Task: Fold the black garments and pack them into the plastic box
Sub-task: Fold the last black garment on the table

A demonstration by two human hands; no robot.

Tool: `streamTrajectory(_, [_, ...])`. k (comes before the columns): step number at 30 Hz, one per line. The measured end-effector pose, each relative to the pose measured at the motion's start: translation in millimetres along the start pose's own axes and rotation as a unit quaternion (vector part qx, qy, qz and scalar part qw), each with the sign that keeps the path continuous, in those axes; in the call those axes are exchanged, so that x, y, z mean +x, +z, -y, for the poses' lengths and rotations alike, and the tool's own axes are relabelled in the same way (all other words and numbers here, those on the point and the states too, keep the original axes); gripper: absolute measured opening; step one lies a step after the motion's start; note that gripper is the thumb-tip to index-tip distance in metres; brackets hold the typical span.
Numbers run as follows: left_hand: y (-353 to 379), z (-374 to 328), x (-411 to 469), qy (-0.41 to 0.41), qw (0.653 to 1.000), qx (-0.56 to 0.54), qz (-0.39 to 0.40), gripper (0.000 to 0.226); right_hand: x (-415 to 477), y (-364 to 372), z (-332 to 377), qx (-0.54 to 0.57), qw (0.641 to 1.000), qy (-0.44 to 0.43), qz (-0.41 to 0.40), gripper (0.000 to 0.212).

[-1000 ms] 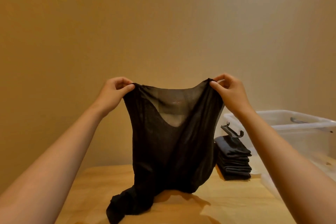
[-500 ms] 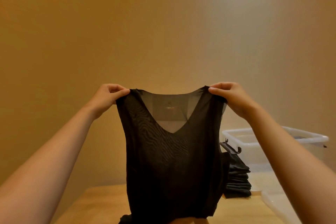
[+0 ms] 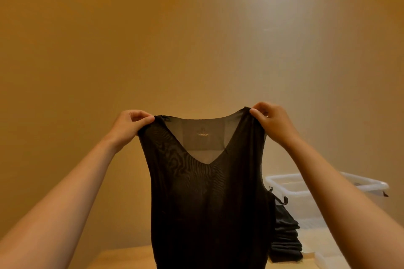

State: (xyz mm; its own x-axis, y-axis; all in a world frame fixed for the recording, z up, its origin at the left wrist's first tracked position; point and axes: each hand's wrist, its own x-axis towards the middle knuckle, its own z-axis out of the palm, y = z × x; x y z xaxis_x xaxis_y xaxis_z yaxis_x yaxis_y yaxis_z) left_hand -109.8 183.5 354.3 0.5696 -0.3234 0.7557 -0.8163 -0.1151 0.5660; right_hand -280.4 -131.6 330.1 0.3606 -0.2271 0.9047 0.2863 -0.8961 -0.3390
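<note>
Between the two raised hands hangs a sheer black V-neck garment [image 3: 207, 192]; the left hand [image 3: 129, 124] and right hand [image 3: 273, 122] each pinch one shoulder. Below the right hand sit folded black garments [image 3: 285, 236] (stacked) and, just behind them, a clear plastic box [image 3: 306, 183].

No text can be read. The only marking is a small pale print [image 3: 202, 135] inside the back neck of the top [image 3: 207, 192], seen through its V-neck: a tiny sign above one or two short lines of letters, too small and blurred to make out
</note>
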Motion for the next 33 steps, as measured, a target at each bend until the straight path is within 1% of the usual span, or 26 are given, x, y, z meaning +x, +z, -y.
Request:
streamTrajectory(2, [1, -15, 2, 0.028, 0.999, -0.015, -0.025, 0.013, 5, -2, 7, -0.012, 0.998, -0.001, -0.058, 0.024])
streamTrajectory(5, [5, -38, 6, 0.072, 0.995, -0.027, -0.061, 0.013, 13, -8, 17, -0.029, 0.994, -0.013, -0.103, 0.024])
streamTrajectory(9, [3, -59, 11, 0.099, 0.990, -0.056, -0.079, 0.013, 22, -24, 29, -0.013, 0.991, -0.040, -0.126, 0.022])
streamTrajectory(16, [-9, -87, 15, 0.096, 0.979, -0.159, -0.083, 0.012, 35, -58, 53, 0.061, 0.985, -0.063, -0.145, 0.020])
streamTrajectory(19, [-14, -88, 19, 0.088, 0.976, -0.182, -0.082, 0.012, 41, -64, 55, 0.071, 0.987, -0.063, -0.131, 0.020])
streamTrajectory(25, [-6, -59, 30, 0.057, 0.984, -0.155, -0.059, 0.012, 44, -46, 34, 0.096, 0.993, -0.026, -0.062, 0.018])
streamTrajectory(28, [3, -33, 43, 0.037, 0.988, -0.138, -0.054, 0.012, 50, -25, 14, 0.119, 0.993, 0.004, -0.026, 0.010])
streamTrajectory(33, [36, 33, 70, -0.016, 0.993, -0.109, -0.033, 0.012, 60, 36, -39, 0.119, 0.989, 0.072, 0.040, 0.010])
